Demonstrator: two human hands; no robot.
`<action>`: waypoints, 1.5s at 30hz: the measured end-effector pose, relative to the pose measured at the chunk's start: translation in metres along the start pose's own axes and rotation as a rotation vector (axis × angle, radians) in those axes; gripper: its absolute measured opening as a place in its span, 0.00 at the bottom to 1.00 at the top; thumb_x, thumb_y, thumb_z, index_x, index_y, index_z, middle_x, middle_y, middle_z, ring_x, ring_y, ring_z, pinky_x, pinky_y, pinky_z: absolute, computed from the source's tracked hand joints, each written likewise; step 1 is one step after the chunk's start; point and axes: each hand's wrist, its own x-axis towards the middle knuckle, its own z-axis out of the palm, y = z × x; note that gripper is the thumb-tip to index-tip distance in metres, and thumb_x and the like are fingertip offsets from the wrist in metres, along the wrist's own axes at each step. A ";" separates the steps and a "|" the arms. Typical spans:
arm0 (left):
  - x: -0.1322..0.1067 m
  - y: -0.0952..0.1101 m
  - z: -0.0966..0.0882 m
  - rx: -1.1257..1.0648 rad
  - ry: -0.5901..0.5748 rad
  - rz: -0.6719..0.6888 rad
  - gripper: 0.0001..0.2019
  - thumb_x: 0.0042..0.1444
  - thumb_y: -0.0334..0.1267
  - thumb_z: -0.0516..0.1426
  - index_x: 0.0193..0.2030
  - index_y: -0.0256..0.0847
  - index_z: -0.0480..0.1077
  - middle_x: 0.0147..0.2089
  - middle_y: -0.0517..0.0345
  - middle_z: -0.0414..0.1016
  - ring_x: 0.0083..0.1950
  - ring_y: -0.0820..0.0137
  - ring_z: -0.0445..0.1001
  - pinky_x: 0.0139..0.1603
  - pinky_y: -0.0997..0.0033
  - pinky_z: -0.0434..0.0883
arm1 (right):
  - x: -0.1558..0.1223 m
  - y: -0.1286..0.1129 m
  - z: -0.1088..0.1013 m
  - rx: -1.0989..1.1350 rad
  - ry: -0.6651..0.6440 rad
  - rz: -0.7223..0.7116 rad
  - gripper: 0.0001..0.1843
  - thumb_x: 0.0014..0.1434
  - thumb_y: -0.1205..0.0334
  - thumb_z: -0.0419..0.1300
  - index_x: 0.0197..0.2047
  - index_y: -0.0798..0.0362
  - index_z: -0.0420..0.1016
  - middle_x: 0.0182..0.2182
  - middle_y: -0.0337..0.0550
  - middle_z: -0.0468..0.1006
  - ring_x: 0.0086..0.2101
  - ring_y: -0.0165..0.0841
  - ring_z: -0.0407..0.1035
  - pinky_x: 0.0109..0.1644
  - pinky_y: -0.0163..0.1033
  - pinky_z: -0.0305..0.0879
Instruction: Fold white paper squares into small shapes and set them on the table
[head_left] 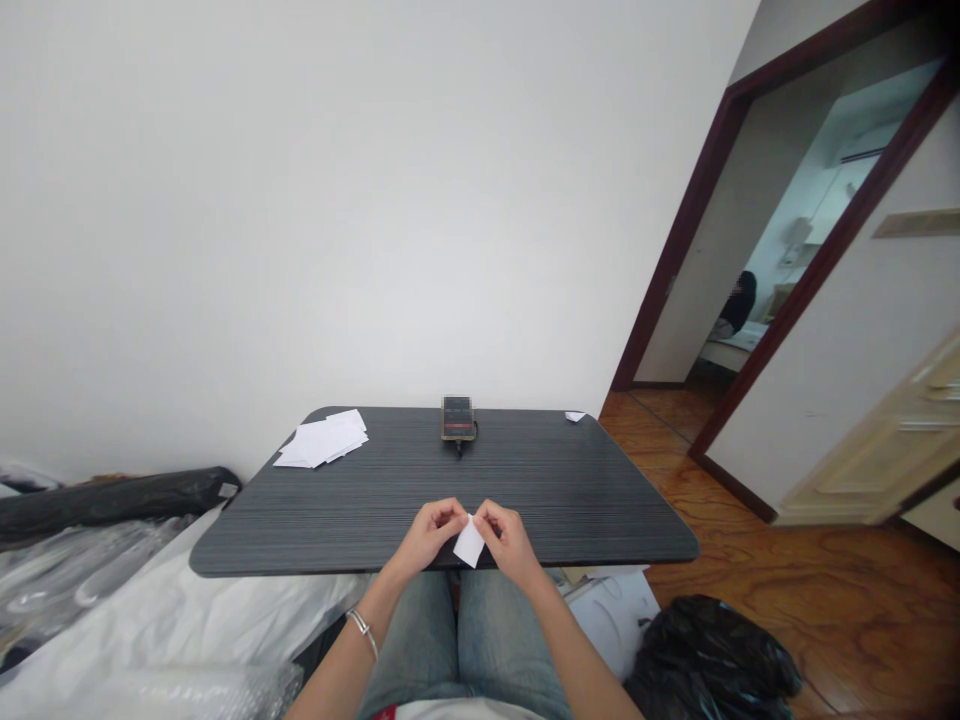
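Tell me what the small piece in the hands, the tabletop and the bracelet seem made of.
Small piece: likely paper, matte white, thin with straight edges. Tabletop: perhaps wood-effect laminate, dark with fine streaks. Bracelet: probably metal, silvery and shiny.

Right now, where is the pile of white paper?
In the head view, the pile lies on the table at its far left corner, left of the device.

A phone [457,418] stands near the far edge of the bench [540,480]. A black roll [120,502] lies at left, a black bag [712,655] at right.
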 end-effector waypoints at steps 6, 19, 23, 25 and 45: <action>0.001 -0.001 0.000 -0.020 -0.023 -0.013 0.11 0.48 0.41 0.56 0.24 0.33 0.66 0.22 0.61 0.66 0.25 0.76 0.62 0.28 0.77 0.58 | -0.001 0.001 0.001 -0.010 0.045 0.004 0.13 0.55 0.59 0.50 0.21 0.54 0.61 0.17 0.34 0.61 0.19 0.26 0.54 0.24 0.31 0.50; 0.001 0.000 0.000 0.102 -0.032 -0.018 0.12 0.49 0.41 0.56 0.24 0.33 0.68 0.21 0.61 0.67 0.24 0.76 0.62 0.27 0.77 0.57 | -0.002 0.008 -0.001 0.064 0.177 0.052 0.13 0.56 0.58 0.50 0.22 0.53 0.59 0.17 0.34 0.59 0.19 0.26 0.55 0.23 0.31 0.51; 0.001 -0.001 0.000 0.116 -0.029 -0.010 0.11 0.48 0.41 0.56 0.24 0.33 0.69 0.21 0.60 0.68 0.24 0.75 0.64 0.27 0.77 0.59 | -0.002 0.011 -0.001 0.100 0.208 0.071 0.14 0.57 0.57 0.50 0.22 0.53 0.59 0.17 0.34 0.60 0.19 0.27 0.55 0.23 0.31 0.51; 0.001 0.000 0.000 0.107 -0.038 -0.010 0.11 0.48 0.41 0.56 0.25 0.33 0.69 0.22 0.59 0.70 0.25 0.74 0.66 0.29 0.76 0.61 | -0.002 0.012 -0.001 0.126 0.233 0.092 0.14 0.57 0.56 0.50 0.22 0.53 0.59 0.17 0.34 0.60 0.19 0.26 0.55 0.23 0.31 0.51; 0.002 -0.001 0.002 0.011 0.005 -0.012 0.12 0.48 0.43 0.56 0.25 0.34 0.65 0.21 0.63 0.64 0.23 0.77 0.61 0.26 0.78 0.57 | 0.000 0.005 0.001 0.061 -0.009 0.045 0.13 0.55 0.57 0.51 0.22 0.54 0.62 0.16 0.33 0.61 0.18 0.25 0.54 0.22 0.30 0.49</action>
